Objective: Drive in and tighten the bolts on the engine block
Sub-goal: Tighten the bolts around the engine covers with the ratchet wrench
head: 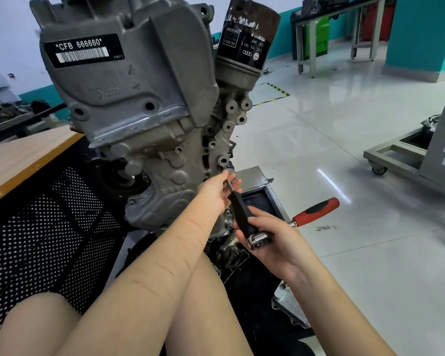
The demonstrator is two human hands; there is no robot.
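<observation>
A grey engine block (139, 104) stands upright in front of me, with a black oil filter (249, 32) at its upper right. My left hand (216, 191) pinches the thin metal shaft of the tool (230, 185) close to the block's right side, below a round boss (223, 160). The shaft's tip is hidden by my fingers. My right hand (270, 237) grips the tool's black extension (242, 214) and the chrome ratchet head (258, 238). The ratchet's red and black handle (316, 210) sticks out to the right.
A wooden bench top (23, 155) with a perforated black panel (49, 222) lies on my left. A grey metal stand (257, 183) sits behind the hands. A wheeled frame (396, 155) is at the right and a workbench (344, 27) at the back. My knees fill the bottom.
</observation>
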